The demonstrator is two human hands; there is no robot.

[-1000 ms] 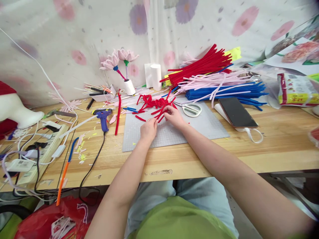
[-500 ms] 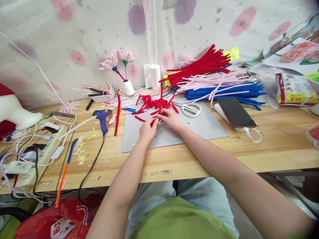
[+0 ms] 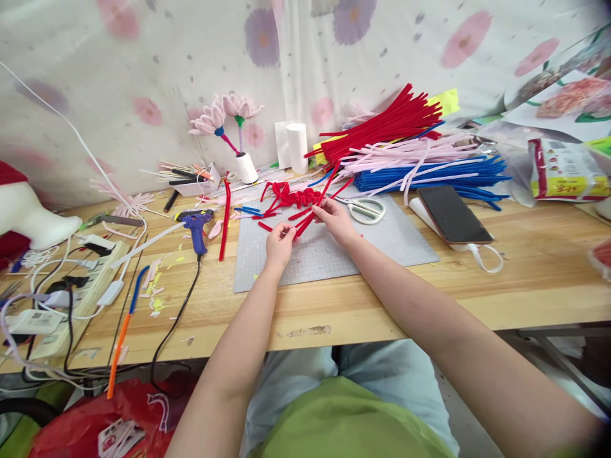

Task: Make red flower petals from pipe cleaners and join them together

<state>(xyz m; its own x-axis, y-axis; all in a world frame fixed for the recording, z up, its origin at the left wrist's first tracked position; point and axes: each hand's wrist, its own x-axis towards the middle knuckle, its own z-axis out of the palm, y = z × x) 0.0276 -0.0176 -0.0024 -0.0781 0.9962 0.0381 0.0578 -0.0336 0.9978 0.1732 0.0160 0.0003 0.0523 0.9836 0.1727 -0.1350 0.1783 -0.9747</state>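
Above the grey cutting mat (image 3: pixel 329 264), my left hand (image 3: pixel 280 244) pinches the lower end of red pipe cleaners (image 3: pixel 306 222). My right hand (image 3: pixel 334 219) is closed on them further up and to the right, and red lengths stick out past its fingers toward the back right. Just behind the hands lies a heap of curled red pieces (image 3: pixel 289 194). Scissors with pale handles (image 3: pixel 366 211) rest on the mat, right of my right hand. The exact crossing of the held strands is hard to make out.
Red (image 3: pixel 382 127), pink and blue pipe cleaner bundles (image 3: pixel 429 177) lie at the back right, with a phone (image 3: pixel 453 215) in front. A purple glue gun (image 3: pixel 195 230) and a power strip (image 3: pixel 71 305) are on the left. Pink flowers (image 3: pixel 224 117) stand behind.
My right hand has moved slightly right and back, away from my left hand. The upright red pipe cleaner now slants to the right.
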